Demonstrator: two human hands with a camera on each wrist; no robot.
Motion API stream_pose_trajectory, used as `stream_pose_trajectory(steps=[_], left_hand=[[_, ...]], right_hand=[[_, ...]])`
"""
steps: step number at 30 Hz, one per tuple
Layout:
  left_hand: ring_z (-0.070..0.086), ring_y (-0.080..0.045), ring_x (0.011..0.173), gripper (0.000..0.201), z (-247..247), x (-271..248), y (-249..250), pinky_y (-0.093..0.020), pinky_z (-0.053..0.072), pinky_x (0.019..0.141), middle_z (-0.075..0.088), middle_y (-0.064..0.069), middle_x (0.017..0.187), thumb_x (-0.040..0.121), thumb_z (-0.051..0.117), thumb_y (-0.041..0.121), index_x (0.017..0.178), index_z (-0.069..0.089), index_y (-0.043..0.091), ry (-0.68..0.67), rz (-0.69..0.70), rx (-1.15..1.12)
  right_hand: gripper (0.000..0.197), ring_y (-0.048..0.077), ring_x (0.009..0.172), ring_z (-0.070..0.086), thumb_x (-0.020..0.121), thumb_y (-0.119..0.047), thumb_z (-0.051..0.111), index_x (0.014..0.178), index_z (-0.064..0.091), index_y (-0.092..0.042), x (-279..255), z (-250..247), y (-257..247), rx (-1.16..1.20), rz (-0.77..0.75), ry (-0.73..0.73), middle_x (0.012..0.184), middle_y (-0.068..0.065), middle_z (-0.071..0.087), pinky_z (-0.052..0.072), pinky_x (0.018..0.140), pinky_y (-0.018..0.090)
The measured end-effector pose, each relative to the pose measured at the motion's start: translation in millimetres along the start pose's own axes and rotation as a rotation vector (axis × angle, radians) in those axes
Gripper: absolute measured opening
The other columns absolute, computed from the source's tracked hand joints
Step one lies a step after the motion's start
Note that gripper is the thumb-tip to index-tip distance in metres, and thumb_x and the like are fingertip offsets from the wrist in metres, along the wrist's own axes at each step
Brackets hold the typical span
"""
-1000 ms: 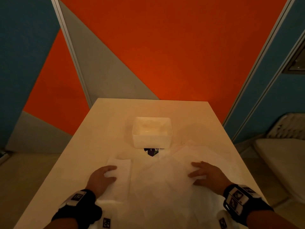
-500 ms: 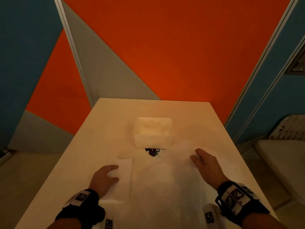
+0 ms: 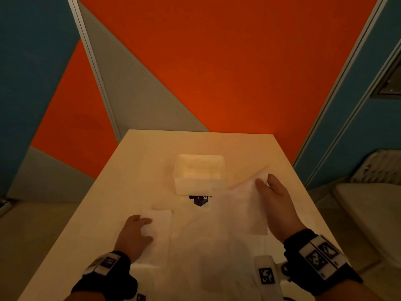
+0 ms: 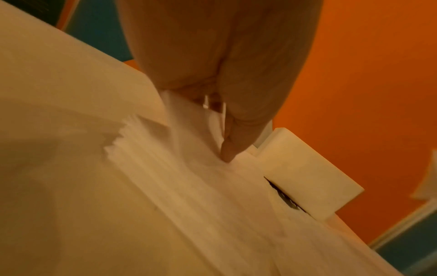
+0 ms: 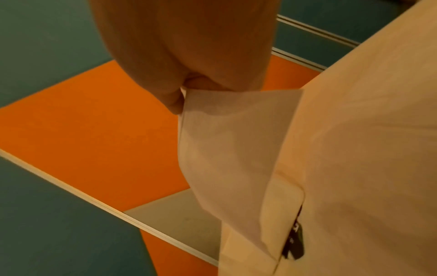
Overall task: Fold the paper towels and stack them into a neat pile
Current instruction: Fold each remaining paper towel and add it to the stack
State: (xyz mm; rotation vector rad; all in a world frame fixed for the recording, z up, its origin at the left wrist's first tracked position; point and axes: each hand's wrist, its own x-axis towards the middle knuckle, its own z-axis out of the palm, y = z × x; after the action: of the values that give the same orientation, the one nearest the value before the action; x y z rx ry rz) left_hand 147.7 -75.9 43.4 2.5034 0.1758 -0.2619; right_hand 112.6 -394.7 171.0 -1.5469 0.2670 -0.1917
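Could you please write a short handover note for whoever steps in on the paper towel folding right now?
Left hand: presses on the folded towel at the table's left side.
Right hand: pinches the far corner of a loose towel, lifted above the table.
A white box stands behind both.
Done: one towel looks folded.
Left: fold the lifted towel and any other loose sheets, then stack them on the folded one.

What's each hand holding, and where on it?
Right hand pinches a loose paper towel at its lifted far corner. Left hand presses the folded towel, gripping nothing.
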Motion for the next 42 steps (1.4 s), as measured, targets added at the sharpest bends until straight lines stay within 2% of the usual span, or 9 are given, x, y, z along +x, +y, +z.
stream_pose_trajectory(steps=[3, 6, 12, 15, 20, 29, 32, 36, 42], left_hand=[[0.035, -0.027, 0.127, 0.056, -12, -12, 25, -0.041, 0.036, 0.103, 0.026, 0.004, 0.147, 0.077, 0.070, 0.044, 0.127, 0.047, 0.047, 0.052, -0.018, 0.261], [0.052, -0.017, 0.113, 0.040, -26, -20, 60, -0.040, 0.042, 0.100, 0.055, 0.009, 0.124, 0.073, 0.072, 0.052, 0.106, 0.051, 0.064, 0.005, 0.180, -0.207], [0.058, -0.014, 0.072, 0.043, -47, -43, 137, -0.015, 0.044, 0.082, 0.056, -0.008, 0.065, 0.085, 0.066, 0.015, 0.119, 0.057, 0.039, -0.264, 0.429, -0.786], [0.034, -0.020, 0.065, 0.030, -47, -42, 151, -0.023, 0.040, 0.073, 0.027, -0.008, 0.062, 0.083, 0.068, 0.012, 0.109, 0.069, 0.027, -0.196, 0.448, -0.835], [0.045, -0.016, 0.065, 0.015, -45, -35, 162, -0.030, 0.040, 0.068, 0.053, -0.009, 0.069, 0.078, 0.075, 0.012, 0.076, 0.075, 0.027, -0.041, 0.467, -0.748], [0.038, -0.012, 0.089, 0.008, -44, -35, 172, -0.021, 0.037, 0.076, 0.043, 0.011, 0.089, 0.075, 0.073, 0.032, 0.081, 0.076, 0.029, 0.363, 0.952, -0.075], [0.041, -0.008, 0.097, 0.013, -43, -34, 174, -0.013, 0.035, 0.085, 0.050, 0.014, 0.101, 0.076, 0.068, 0.037, 0.080, 0.076, 0.027, 0.321, 0.944, -0.148], [0.059, -0.006, 0.073, 0.007, -46, -34, 172, -0.012, 0.043, 0.069, 0.067, 0.009, 0.080, 0.078, 0.074, 0.018, 0.076, 0.075, 0.024, 0.183, 0.761, -0.521], [0.061, -0.009, 0.063, 0.019, -48, -37, 159, -0.023, 0.051, 0.061, 0.069, 0.003, 0.080, 0.080, 0.070, -0.001, 0.084, 0.072, 0.018, -0.002, 0.397, -0.829]], right_hand=[[0.051, 0.025, 0.120, 0.056, 0.088, -0.042, 0.059, 0.131, 0.054, -0.015, 0, 2, -1, 0.111, 0.073, 0.006, 0.131, 0.007, 0.059, 0.044, 0.104, 0.048], [0.022, 0.024, 0.093, 0.066, 0.098, -0.019, 0.049, 0.110, 0.062, -0.004, 0, 3, -7, 0.188, 0.106, -0.057, 0.105, 0.014, 0.067, 0.053, 0.086, 0.039], [0.019, 0.017, 0.084, 0.071, 0.099, -0.016, 0.048, 0.107, 0.065, -0.012, -2, 8, -13, 0.318, 0.168, -0.120, 0.095, 0.004, 0.075, 0.057, 0.067, 0.029], [0.021, 0.019, 0.087, 0.071, 0.099, -0.015, 0.047, 0.109, 0.064, -0.009, -6, 11, -16, 0.344, 0.190, -0.132, 0.097, 0.007, 0.074, 0.056, 0.071, 0.031], [0.021, 0.024, 0.094, 0.069, 0.098, -0.017, 0.049, 0.114, 0.061, -0.009, -9, 10, -15, 0.349, 0.208, -0.121, 0.108, 0.011, 0.071, 0.054, 0.081, 0.037], [0.102, 0.011, 0.141, 0.015, 0.045, -0.072, 0.074, 0.135, 0.031, -0.053, -6, 11, 0, -0.719, -0.385, -0.198, 0.156, -0.016, 0.007, 0.024, 0.111, 0.037], [0.075, 0.018, 0.142, 0.022, 0.059, -0.060, 0.078, 0.128, 0.050, -0.049, 0, 14, 8, -0.919, -0.389, -0.269, 0.154, -0.015, 0.025, 0.028, 0.111, 0.045], [0.011, 0.014, 0.098, 0.063, 0.078, -0.012, 0.076, 0.088, 0.075, -0.017, 1, 11, 11, -0.426, -0.243, -0.156, 0.100, -0.009, 0.069, 0.053, 0.081, 0.024], [0.014, 0.024, 0.084, 0.070, 0.086, -0.006, 0.063, 0.098, 0.071, -0.005, 2, -3, -9, 0.095, -0.037, -0.103, 0.095, 0.010, 0.074, 0.059, 0.073, 0.036]])
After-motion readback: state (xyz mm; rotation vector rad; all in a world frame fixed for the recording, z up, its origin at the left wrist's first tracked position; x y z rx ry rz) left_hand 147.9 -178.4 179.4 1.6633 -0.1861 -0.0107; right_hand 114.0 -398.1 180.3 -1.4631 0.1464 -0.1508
